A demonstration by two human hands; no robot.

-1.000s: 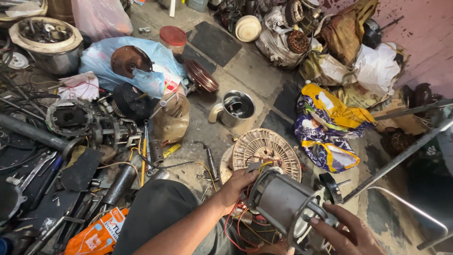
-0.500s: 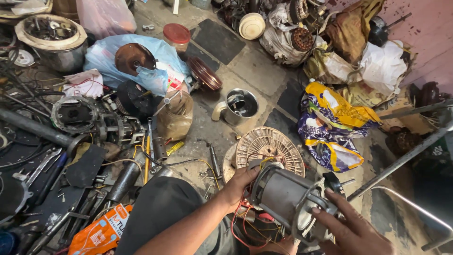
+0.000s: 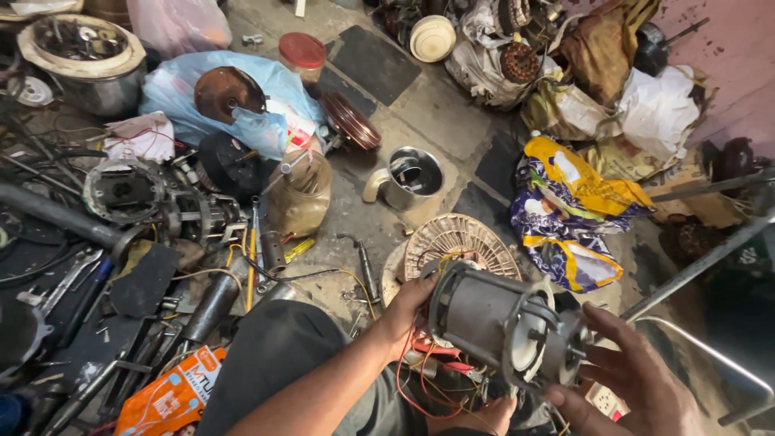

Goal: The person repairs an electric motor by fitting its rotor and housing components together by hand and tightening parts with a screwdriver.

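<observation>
Floor (image 3: 436, 105): concrete, crowded with parts, tools and bags
Blue plastic bag (image 3: 173, 85): upper left, a rusty disc resting on it
Yellow and blue sack (image 3: 565, 202): right of centre, crumpled
Round slotted grille (image 3: 460, 242): flat on the floor, just behind the motor
Grey electric motor (image 3: 500, 323): lifted above the lap, shaft end toward the right; compared with a second ago it sits slightly lower and more turned toward the camera, so the person appears to be rotating it for inspection
Steel cup (image 3: 412, 178): upright, mid floor
Left hand (image 3: 408, 311): fingers closed against the motor's rear rim
Right hand (image 3: 638, 379): fingers spread, tips near the shaft end, touching at the lower edge only
Red wires (image 3: 420, 371): trailing beneath the motor
</observation>
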